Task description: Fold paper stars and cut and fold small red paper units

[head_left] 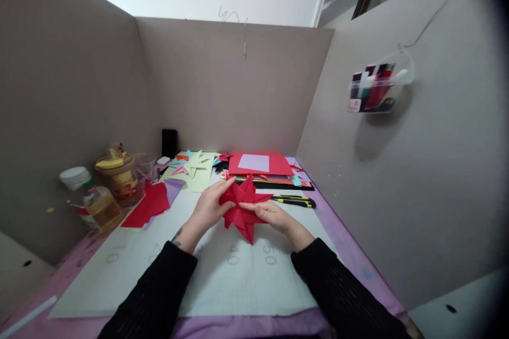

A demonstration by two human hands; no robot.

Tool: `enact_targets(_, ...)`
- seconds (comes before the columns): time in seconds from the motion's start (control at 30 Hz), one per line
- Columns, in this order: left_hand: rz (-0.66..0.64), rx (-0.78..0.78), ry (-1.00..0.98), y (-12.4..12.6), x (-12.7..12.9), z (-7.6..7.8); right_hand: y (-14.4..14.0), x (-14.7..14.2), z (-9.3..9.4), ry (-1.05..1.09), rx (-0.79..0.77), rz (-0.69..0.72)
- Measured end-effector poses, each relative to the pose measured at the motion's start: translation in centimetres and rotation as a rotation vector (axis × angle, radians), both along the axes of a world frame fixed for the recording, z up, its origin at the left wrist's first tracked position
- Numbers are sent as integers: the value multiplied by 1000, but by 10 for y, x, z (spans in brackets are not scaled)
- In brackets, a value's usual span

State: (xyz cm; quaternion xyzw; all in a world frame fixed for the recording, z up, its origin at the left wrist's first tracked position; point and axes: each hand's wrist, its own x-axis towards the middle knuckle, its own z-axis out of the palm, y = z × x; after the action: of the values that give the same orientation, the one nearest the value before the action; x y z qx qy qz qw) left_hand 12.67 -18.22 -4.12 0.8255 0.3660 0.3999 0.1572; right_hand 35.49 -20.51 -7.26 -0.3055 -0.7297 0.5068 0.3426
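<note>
A folded red paper star (245,225) with several points is held up just above the white sheet. My left hand (210,202) grips its left side, the thumb lying on the front near the middle and the other fingers along the upper left edge. From the right, my right hand (277,217) holds the star too, with a finger stretched across the front toward the centre. Its remaining fingers are partly hidden. The two hands nearly meet at the star's middle.
Behind the star lie a red sheet stack (260,164) and a yellow-black utility knife (296,201). Pale paper stars (195,163) rest at back left. Red paper (149,205), a bottle (97,204) and a pot (119,177) stand left. Grey partitions enclose the table.
</note>
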Motion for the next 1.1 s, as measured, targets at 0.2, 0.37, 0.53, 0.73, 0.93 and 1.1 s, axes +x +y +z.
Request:
enact_targets(0.2, 58, -47, -46, -3, 4, -4, -1, 0, 2, -27, -2, -3)
enact_targets(0.37, 141, -81, -57, -2, 4, -8, -1, 0, 1, -42, 24, -8)
enact_targets(0.53, 168, -126, -87, -1, 4, -10, 1, 2, -2, -73, 79, 37)
enact_targets(0.73, 161, -133, -152, -2, 5, -8, 3, 1, -6, -141, 97, 15)
enact_targets(0.93, 177, -52, -198, 0, 4, -6, 4, 4, -6, -131, 75, 1)
enact_targets(1.1, 207, -291, -428, 6, -2, -13, 3, 6, -3, -105, 97, -11)
